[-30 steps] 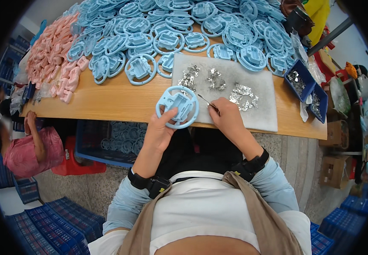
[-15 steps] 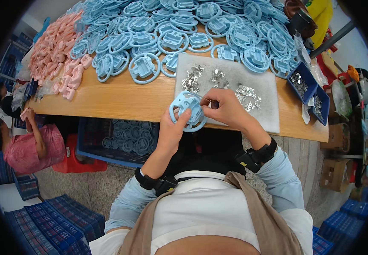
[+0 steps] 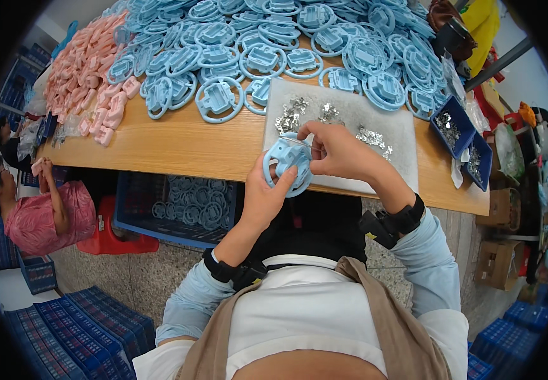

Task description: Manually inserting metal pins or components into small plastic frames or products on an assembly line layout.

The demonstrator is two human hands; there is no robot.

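A light blue plastic part shaped like a toy steering wheel [image 3: 298, 156] is held over the table's front edge. My left hand [image 3: 263, 197] grips its near left rim, thumb lying across it. My right hand [image 3: 342, 151] is closed in a pinch on a thin silvery metal tool [image 3: 295, 141], perhaps tweezers, whose far end reaches over the top of the blue part. Whether anything sits in its tip is too small to tell. Behind my hands, small shiny metal pieces [image 3: 291, 114] lie in several heaps on a pale foam mat [image 3: 388, 117].
Many more blue wheel parts [image 3: 219, 99] are piled across the back of the table [image 3: 179, 142]. Pink plastic pieces [image 3: 87, 88] are heaped at left. Two blue bins [image 3: 467, 142] with metal pieces stand at right. A blue crate [image 3: 138, 202] sits below; a person in pink [image 3: 49, 215] works at left.
My left hand and the blue part have shifted slightly right, and the part looks more tilted. My right hand has moved slightly right, and more of the metal tool shows across the part.
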